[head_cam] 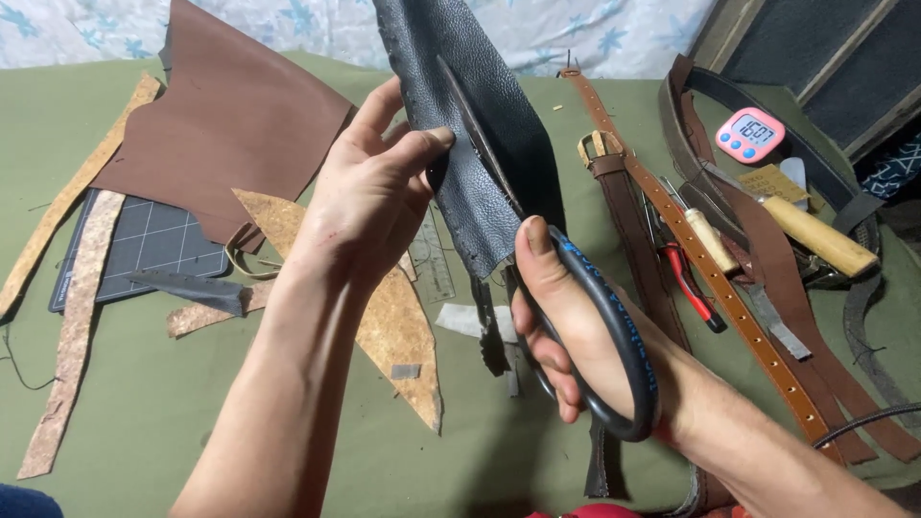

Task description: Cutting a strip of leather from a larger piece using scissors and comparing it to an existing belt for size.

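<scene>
Black leather piece (480,105): pebbly-grained, held up in the air over the green table cover (173,403), running from the top edge of the view down to about the middle. There's a row of stitch holes along its left edge.
Left hand (369,197): pinching the leather's left edge, thumb on the near face and fingers wrapped behind it, so it's closed on the piece.
Right hand (566,326): fingers through the big black handle loops, thumb on top, gripping the scissors (537,259).
Scissors: blades point up and to the left, lying against the black leather. Can't really tell how far the blades are parted.
Brown leather sheet (230,125): flat on the table to the upper left, partly covering a dark cutting mat (153,245).
Scraps: tan cork-like strips (77,317) and a triangular offcut (398,336) under the left forearm.
Right side: brown belts with punched holes (710,278), a wooden-handled tool (815,235), red-handled pliers (691,283), a pink digital timer (750,134).
</scene>
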